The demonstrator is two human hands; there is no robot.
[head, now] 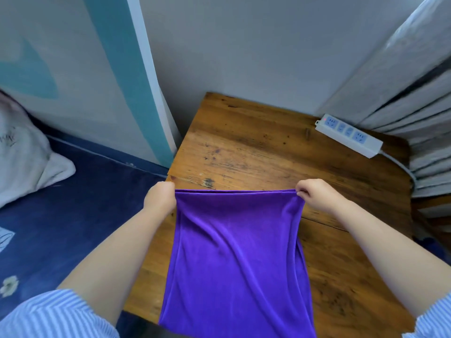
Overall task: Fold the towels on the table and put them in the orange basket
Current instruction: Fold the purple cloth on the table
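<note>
My left hand (159,197) and right hand (314,195) each pinched a top corner of the purple towel (234,252), stretched over the wooden table (256,142). If one pinch slipped, that corner could drop and the fold go crooked.

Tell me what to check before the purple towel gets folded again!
1. Left hand holds a top corner of the purple towel: ok.
2. Right hand pinches the other top corner: ok.
3. Top edge stretched straight between the two grips: ok.
4. Towel smooth: not ok, long creases run down it.
5. Bare wooden table beyond the towel to lay it on: ok; the power strip sits off at the far right.
6. Orange basket ready: cannot tell, it is not in view.
</note>
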